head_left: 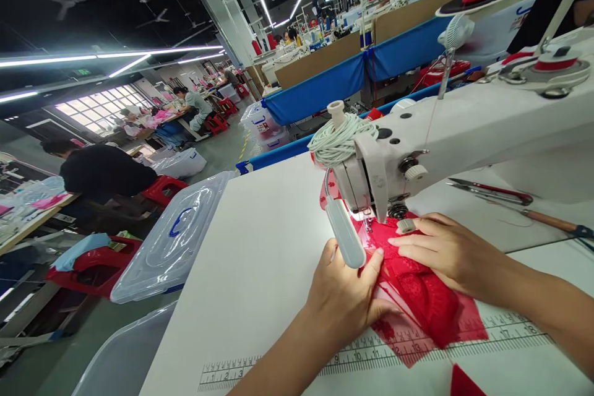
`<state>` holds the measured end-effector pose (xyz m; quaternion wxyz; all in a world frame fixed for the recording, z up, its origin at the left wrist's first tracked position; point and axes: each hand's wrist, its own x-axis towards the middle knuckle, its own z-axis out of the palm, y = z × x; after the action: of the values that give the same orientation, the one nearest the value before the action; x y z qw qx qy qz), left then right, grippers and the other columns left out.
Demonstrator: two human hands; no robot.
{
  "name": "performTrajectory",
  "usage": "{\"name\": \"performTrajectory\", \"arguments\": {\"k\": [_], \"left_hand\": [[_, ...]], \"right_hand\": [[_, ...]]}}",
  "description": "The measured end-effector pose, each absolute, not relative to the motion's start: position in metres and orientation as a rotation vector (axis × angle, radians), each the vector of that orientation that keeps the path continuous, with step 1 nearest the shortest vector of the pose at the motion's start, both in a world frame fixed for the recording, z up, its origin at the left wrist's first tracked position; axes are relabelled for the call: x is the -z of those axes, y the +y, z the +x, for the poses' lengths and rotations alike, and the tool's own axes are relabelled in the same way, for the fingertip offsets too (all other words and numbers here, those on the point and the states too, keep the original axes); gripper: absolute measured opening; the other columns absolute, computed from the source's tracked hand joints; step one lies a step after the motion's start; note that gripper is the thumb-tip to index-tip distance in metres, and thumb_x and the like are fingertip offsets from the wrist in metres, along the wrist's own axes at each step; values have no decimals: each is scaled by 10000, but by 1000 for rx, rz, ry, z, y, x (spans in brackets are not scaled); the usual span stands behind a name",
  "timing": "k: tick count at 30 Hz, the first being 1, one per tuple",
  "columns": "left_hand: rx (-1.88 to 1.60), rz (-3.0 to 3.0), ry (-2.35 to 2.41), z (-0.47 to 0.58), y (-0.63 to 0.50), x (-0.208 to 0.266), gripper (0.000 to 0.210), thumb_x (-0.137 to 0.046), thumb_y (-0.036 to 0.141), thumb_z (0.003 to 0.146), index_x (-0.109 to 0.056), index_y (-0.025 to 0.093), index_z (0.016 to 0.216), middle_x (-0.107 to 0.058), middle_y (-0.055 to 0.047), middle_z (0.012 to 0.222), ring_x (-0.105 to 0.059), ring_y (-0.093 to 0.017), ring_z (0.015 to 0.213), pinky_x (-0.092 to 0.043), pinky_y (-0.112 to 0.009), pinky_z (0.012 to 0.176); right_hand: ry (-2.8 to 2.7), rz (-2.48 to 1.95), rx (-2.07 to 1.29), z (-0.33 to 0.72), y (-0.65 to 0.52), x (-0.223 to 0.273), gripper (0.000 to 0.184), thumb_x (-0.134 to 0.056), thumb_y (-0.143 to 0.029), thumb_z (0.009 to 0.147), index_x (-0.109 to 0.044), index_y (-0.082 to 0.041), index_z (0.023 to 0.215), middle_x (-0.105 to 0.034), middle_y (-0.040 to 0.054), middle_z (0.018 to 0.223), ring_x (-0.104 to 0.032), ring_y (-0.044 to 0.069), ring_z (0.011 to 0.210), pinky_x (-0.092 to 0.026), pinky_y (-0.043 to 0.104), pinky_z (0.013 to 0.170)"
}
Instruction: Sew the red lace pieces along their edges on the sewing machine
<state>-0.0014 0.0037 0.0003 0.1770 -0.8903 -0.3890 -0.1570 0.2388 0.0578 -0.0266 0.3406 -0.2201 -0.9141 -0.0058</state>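
Sheer and lacy red fabric (pixel 417 284), bunched into a padded-looking fold, lies under the needle area of a white sewing machine (pixel 468 117). My left hand (pixel 346 291) holds its left edge between thumb and forefinger, just below the presser foot (pixel 367 224). A grey lamp head (pixel 346 232) hides some of those fingers. From the right, my right hand (pixel 450 253) rests on the fabric with its fingers stretched out toward the needle, close to a small round knob (pixel 406 226). Pale cord (pixel 341 139) is coiled on the machine head.
A printed ruler strip (pixel 357 357) runs along the white table (pixel 250 260). Snips (pixel 492 190) and a wooden-handled tool (pixel 552 221) lie right of the needle. Lidded plastic bins (pixel 185 229) stand left of the table. Co-workers sit farther off, one in dark clothing (pixel 102 170).
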Motion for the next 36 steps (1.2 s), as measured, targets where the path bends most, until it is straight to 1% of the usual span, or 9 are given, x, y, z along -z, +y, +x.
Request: {"name": "performTrajectory", "arguments": {"k": [4,7,11,16,18,23,27,31,36], "left_hand": [[418,-2529,-1107,-2,3,0,818,-85,651,1011,-680,147,1257,-697,-167,1130,-625,-294,920,-430,-453,898],[409,-2529,-1102,-2,3,0,794,-111,649,1015,-672,151,1273,-695,-163,1141,-621,-294,925,-422,-455,911],[367,-2525,-1115,-3,3,1,748,-200,669,1008,-646,154,1317,-689,-171,1139,-613,-300,932,-416,-461,908],[358,-2538,-1129,-5,5,3,764,-192,675,1005,-636,145,1332,-694,-176,1099,-606,-308,957,-399,-468,934],[345,-2541,-1132,-6,5,3,767,-213,689,997,-621,145,1352,-694,-182,1094,-603,-317,979,-396,-474,941],[354,-2524,-1118,-6,6,3,762,-216,689,998,-656,146,1303,-679,-188,1171,-603,-315,984,-403,-481,945],[366,-2524,-1125,-6,7,3,758,-217,687,1000,-641,150,1327,-688,-181,1156,-608,-315,988,-402,-471,944],[324,-2529,-1146,-6,6,2,742,-264,696,993,-616,159,1363,-697,-181,1120,-612,-321,990,-397,-483,949],[311,-2509,-1160,-6,7,5,728,-342,704,977,-599,152,1378,-684,-188,1183,-616,-313,1002,-394,-493,972]], "right_hand": [[-2369,-580,16,238,58,28,391,-369,66,873,-661,-182,956,-759,30,1012,-574,216,985,-438,399,878],[-2361,-571,29,238,58,29,387,-364,69,882,-659,-172,949,-761,30,1035,-566,213,978,-441,395,883],[-2378,-593,53,238,58,29,436,-378,78,839,-690,-187,988,-763,44,1056,-587,221,1000,-464,403,845],[-2417,-602,67,240,60,30,535,-389,96,779,-688,-191,1117,-759,38,1098,-592,230,1083,-473,404,853],[-2415,-603,72,240,61,31,568,-400,99,759,-680,-190,1161,-762,37,1080,-601,231,1073,-475,401,847],[-2414,-615,51,241,62,33,586,-404,107,758,-674,-195,1181,-763,42,1078,-619,228,1046,-469,399,872],[-2416,-609,32,241,62,33,590,-371,107,768,-662,-198,1179,-757,43,1112,-613,227,1053,-469,411,886],[-2408,-609,33,241,62,31,597,-365,118,752,-658,-195,1167,-757,45,1105,-610,222,1051,-466,390,865],[-2424,-625,-15,242,65,33,576,-388,71,761,-663,-200,1189,-759,61,1071,-607,233,1087,-485,392,837]]}}
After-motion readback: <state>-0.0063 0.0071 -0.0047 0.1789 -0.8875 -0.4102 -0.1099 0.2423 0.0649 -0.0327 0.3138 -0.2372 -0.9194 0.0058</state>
